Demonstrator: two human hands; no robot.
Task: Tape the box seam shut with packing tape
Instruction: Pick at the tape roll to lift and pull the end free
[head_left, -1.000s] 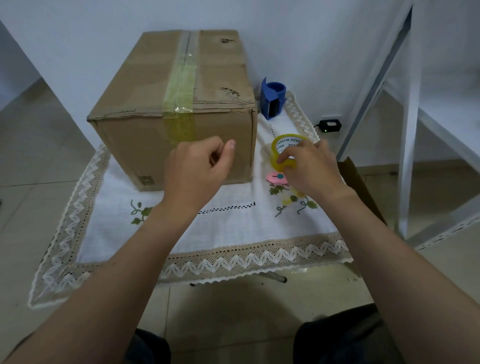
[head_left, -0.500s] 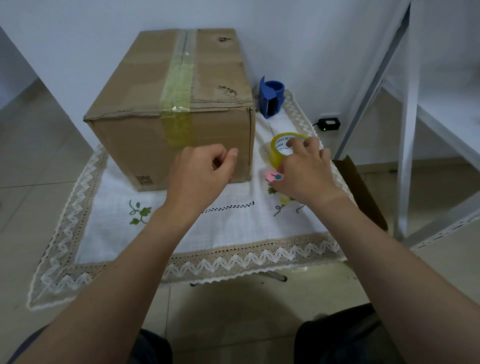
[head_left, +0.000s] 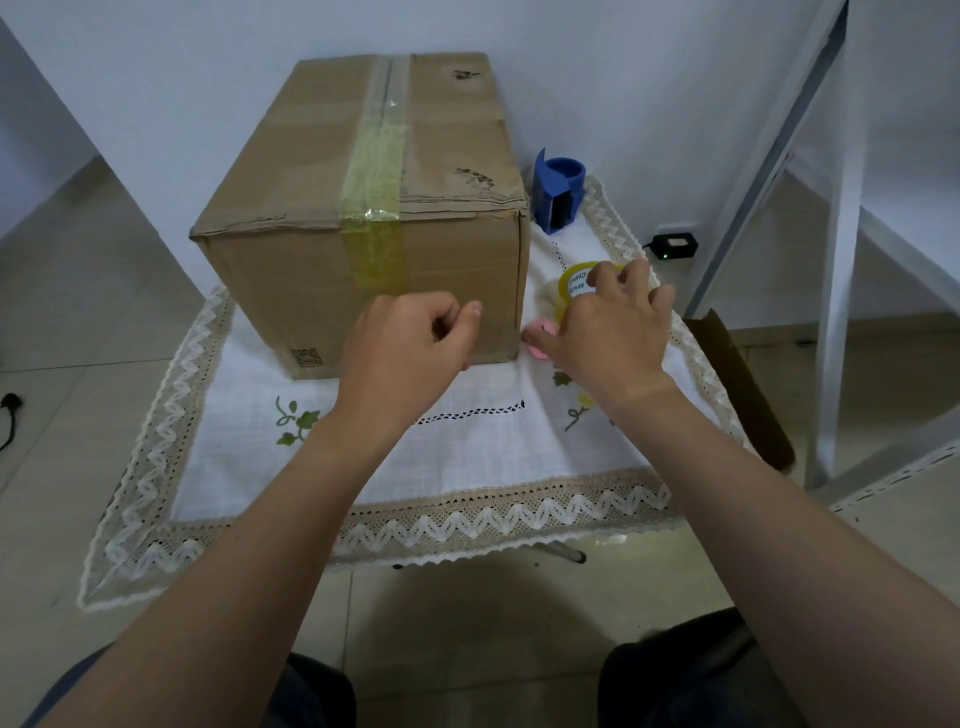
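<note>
The cardboard box stands at the 12 o'clock end of the desk, on a white lace-edged cloth. A yellowish tape strip covers the top seam and runs down onto the near face. The board is creased along the top front edge, so it probably dents under hard pressure; the box is best steadied with a flat palm on a side panel.

The packing tape roll lies at 3 o'clock of the box, near its right corner. It looks light and rigid at the core, with a smooth, likely slippery outer wrap; the surest hold appears to be a finger through the core with the thumb on the rim.

The right hand is spread over the roll, fingers touching its top; a full grip cannot be confirmed. A pink object lies beside its thumb. The left hand is loosely curled in front of the near face, holding nothing visible.

A blue tape dispenser stands at 1 o'clock, behind the roll.
</note>
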